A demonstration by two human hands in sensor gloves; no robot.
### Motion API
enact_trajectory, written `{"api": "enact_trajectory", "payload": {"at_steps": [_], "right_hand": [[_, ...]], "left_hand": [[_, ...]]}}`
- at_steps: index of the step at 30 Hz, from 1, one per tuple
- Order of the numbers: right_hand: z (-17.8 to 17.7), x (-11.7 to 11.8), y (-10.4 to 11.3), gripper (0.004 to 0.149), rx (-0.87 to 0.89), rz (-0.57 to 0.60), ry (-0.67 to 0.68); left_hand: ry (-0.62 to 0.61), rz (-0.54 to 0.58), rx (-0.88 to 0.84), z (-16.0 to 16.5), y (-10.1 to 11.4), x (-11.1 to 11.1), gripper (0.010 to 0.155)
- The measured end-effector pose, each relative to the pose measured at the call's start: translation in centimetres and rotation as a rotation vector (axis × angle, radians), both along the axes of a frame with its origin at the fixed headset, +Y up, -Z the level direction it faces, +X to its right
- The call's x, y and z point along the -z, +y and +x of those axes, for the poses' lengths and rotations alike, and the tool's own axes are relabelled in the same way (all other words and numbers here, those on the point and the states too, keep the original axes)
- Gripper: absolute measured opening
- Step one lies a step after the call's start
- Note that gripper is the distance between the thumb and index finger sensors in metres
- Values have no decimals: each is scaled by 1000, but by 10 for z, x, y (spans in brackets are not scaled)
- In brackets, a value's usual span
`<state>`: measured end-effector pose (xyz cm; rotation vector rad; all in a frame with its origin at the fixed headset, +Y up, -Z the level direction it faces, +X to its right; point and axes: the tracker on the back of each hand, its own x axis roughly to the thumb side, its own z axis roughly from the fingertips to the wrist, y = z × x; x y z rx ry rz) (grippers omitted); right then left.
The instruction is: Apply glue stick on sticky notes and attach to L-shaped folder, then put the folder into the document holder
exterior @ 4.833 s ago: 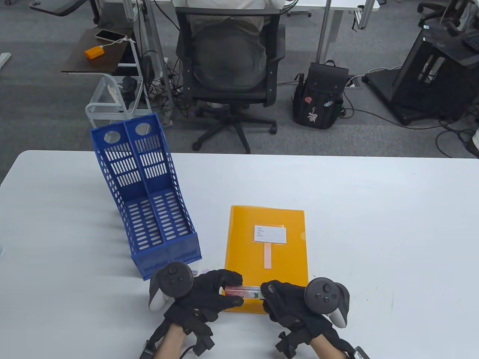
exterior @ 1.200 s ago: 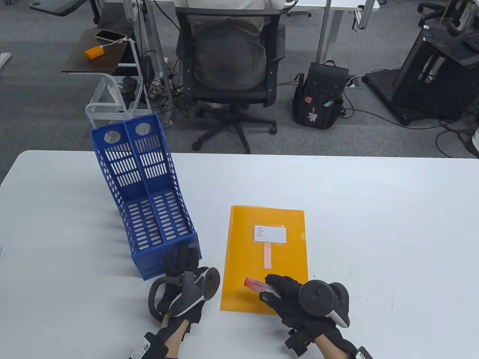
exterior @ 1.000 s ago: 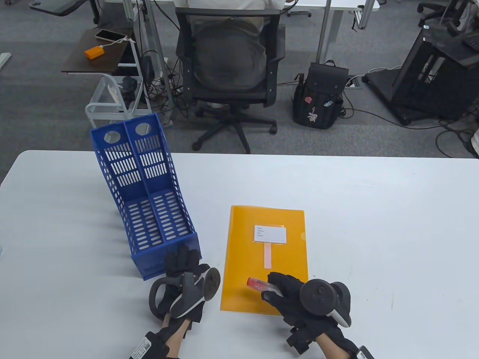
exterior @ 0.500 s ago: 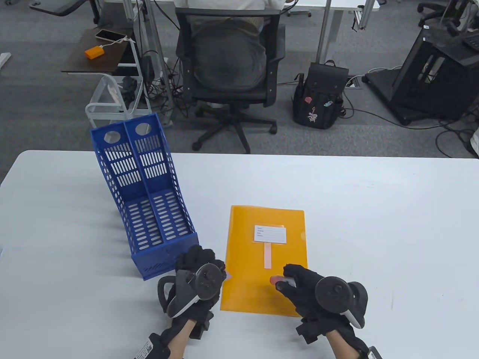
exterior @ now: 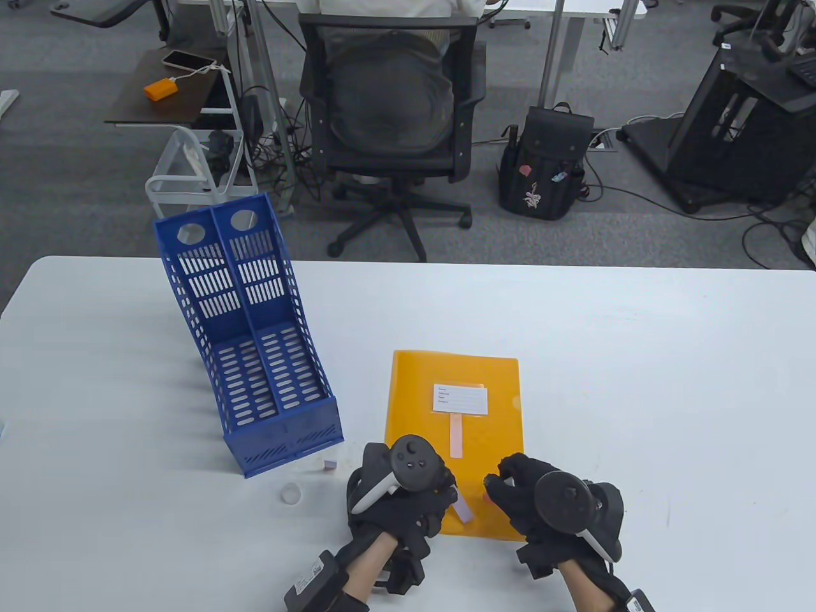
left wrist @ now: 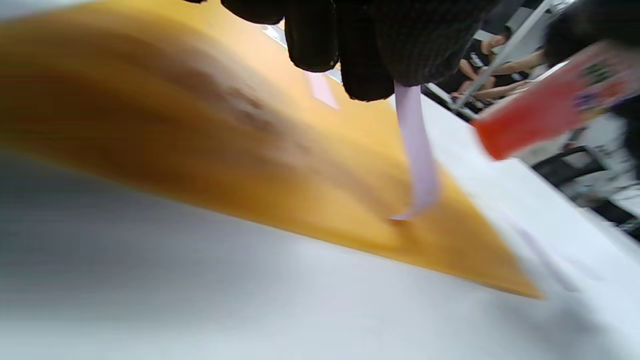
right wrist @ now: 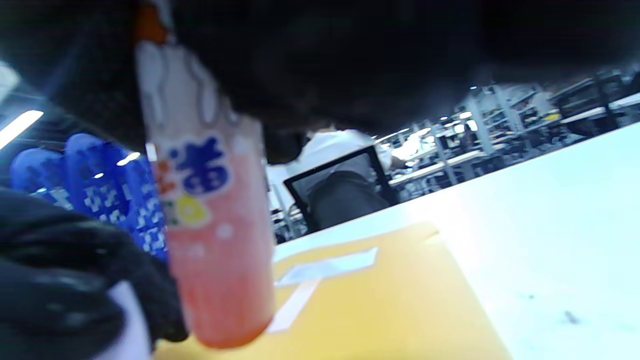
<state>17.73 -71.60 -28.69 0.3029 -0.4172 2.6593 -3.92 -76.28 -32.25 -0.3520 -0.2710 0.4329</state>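
An orange L-shaped folder lies flat near the table's front edge, with a white label and a pink sticky note stuck on it. My left hand pinches a lilac sticky note over the folder's lower left; the strip hangs from the fingertips and its end reaches the folder. My right hand grips the pink glue stick, open end down, just right of the note. The blue document holder stands at the left.
A clear round cap and a small lilac pad of notes lie on the table between the holder and my left hand. Behind the table's far edge stand an office chair and a black backpack.
My left hand has moved right from beside the holder onto the folder's lower left, now pinching a lilac note. My right hand has tipped the glue stick down. The cap and pad are uncovered.
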Motion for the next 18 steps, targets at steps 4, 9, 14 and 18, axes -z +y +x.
{"api": "enact_trajectory", "payload": {"at_steps": [4, 9, 14, 18], "right_hand": [[-16, -2, -5, 49, -52, 0, 75], [-37, -5, -11, 52, -123, 4, 133], [-51, -5, -19, 53, -154, -21, 162], [-57, -4, -21, 52, -205, -21, 157]], "left_hand": [[77, 26, 102, -2, -8, 1, 39], [90, 9, 133, -3, -15, 2, 40], [90, 1, 129, -3, -14, 2, 40], [93, -9, 114, -5, -14, 2, 40]]}}
